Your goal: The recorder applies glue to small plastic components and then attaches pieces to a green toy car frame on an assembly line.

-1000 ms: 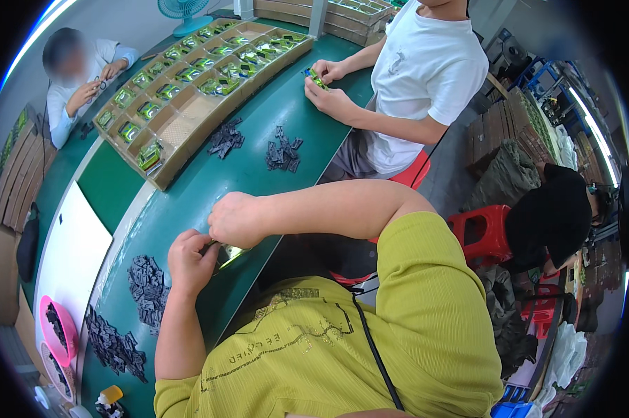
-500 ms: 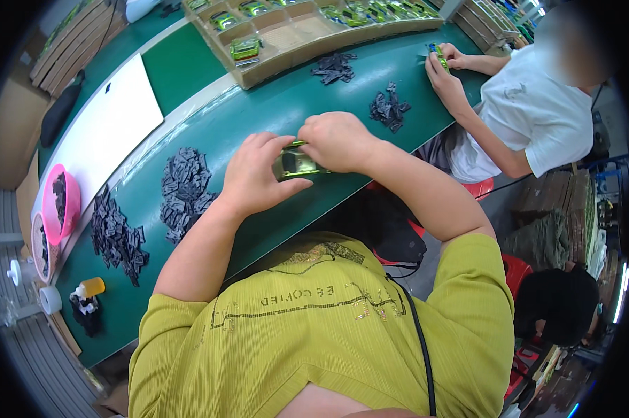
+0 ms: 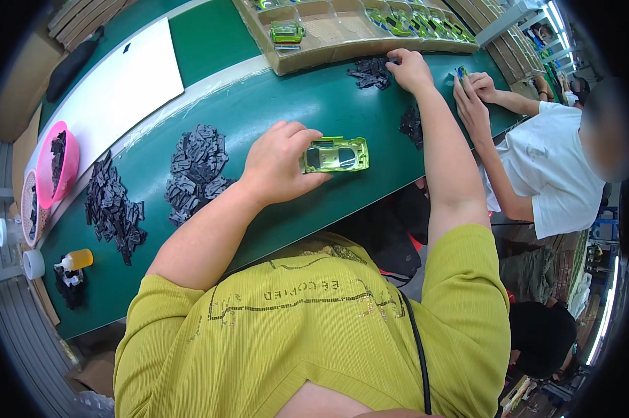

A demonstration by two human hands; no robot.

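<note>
My left hand grips the rear end of a shiny green toy car body with dark windows, close over the green table. Its thumb and fingers lie along the two sides of the car. My right hand is stretched far forward, its fingertips bent together at the right edge of a small pile of black plastic pieces. What lies between those fingertips is too small to make out. A second small black pile is partly behind my right forearm.
Two larger black piles lie to the left. Beyond them are a pink basket, a white board and a yellow-filled bottle. A cardboard tray of green car bodies borders the far side. A co-worker handles a small green part at right.
My right hand has let go of the car body and reached forward right to the far black pile. My left hand keeps the car, now more fully visible. The whole view has shifted.
</note>
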